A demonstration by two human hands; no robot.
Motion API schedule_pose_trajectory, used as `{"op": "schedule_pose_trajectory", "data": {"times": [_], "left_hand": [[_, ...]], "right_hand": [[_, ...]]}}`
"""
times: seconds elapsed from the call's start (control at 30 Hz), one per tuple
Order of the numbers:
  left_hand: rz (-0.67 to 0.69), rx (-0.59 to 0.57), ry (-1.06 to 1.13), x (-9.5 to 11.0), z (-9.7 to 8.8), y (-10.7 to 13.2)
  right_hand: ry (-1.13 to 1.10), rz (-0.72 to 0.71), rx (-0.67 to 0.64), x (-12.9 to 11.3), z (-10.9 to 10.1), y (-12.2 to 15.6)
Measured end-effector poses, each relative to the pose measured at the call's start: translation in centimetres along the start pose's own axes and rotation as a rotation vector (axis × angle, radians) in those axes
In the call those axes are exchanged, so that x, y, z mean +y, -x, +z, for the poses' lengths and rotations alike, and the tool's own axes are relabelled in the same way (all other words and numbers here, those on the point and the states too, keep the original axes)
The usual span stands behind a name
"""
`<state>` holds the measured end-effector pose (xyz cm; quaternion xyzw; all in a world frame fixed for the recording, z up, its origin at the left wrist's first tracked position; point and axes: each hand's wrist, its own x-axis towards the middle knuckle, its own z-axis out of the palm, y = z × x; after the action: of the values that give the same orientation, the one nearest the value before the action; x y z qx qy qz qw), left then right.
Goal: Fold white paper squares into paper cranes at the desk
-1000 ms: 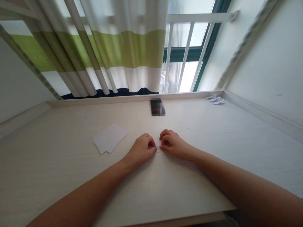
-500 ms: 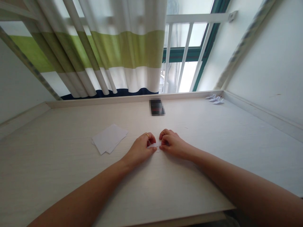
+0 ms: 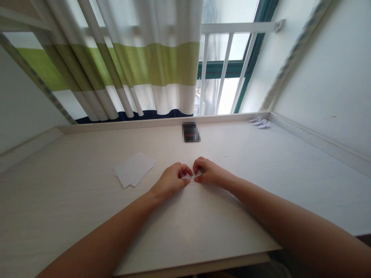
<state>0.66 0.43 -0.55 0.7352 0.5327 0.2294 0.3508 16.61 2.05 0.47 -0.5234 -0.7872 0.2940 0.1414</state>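
Note:
Close together at the middle of the desk, my two hands hold a small folded piece of white paper [image 3: 187,177]. My left hand [image 3: 175,178] wears a gold ring and pinches the paper's left part between thumb and fingers. On the other side, my right hand [image 3: 209,172] has its fingers curled, with thumb and fingertips closed on the right part. Much of the paper is hidden by the fingers, so its exact folded shape cannot be made out. Left of my hands lies a small stack of white paper sheets [image 3: 135,169].
Several small folded white paper figures [image 3: 261,122] sit in the far right corner of the white desk [image 3: 185,227]. A dark pixelated object [image 3: 190,132] lies near the back ledge. Behind are a green-banded curtain [image 3: 156,63] and a white railing [image 3: 224,69].
My right hand's fingers have curled in and lowered onto the paper's right part. My left fingertips have shifted slightly toward the right. The whole view has tilted a little.

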Motion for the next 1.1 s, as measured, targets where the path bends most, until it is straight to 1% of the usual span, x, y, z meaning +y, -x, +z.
{"op": "schedule_pose_trajectory", "data": {"times": [0.23, 0.43, 0.53, 0.63, 0.7, 0.77, 0.83, 0.9, 0.97, 1.03, 1.1], "left_hand": [[-0.041, -0.037, 0.037, 0.0, -0.3, 0.0], [-0.043, -0.065, 0.057, 0.2, -0.6, 0.0], [-0.065, -0.083, 0.079, 0.2, -0.8, 0.0], [-0.074, -0.085, 0.11, 0.2, -0.8, -0.1], [-0.074, -0.084, 0.125, 0.1, -0.7, -0.2], [-0.078, -0.086, 0.13, 0.1, -0.7, -0.3], [-0.077, -0.087, 0.129, 0.0, -0.6, -0.3], [-0.068, -0.084, 0.127, -0.1, -0.6, -0.3], [-0.061, -0.08, 0.125, -0.1, -0.6, -0.3], [-0.057, -0.082, 0.129, -0.1, -0.7, -0.3], [-0.053, -0.082, 0.134, 0.0, -0.7, -0.2]], "right_hand": [[-0.064, -0.041, -0.032, 0.1, -0.6, 0.1], [-0.131, -0.047, -0.061, 0.3, -0.6, 0.1], [-0.203, -0.024, -0.091, 0.6, -1.0, 0.3], [-0.339, 0.033, -0.142, 0.9, -1.2, 0.5], [-0.391, 0.065, -0.157, 0.9, -1.2, 0.5], [-0.337, 0.069, -0.131, 0.6, -0.9, 0.4], [-0.205, 0.067, -0.073, 0.1, -0.4, 0.2], [-0.068, 0.096, -0.016, -0.5, 0.0, 0.1], [0.033, 0.103, 0.036, -1.0, 0.3, 0.1], [0.08, 0.1, 0.054, -1.2, 0.4, 0.2], [0.081, 0.093, 0.038, -1.3, 0.3, 0.3]]}}
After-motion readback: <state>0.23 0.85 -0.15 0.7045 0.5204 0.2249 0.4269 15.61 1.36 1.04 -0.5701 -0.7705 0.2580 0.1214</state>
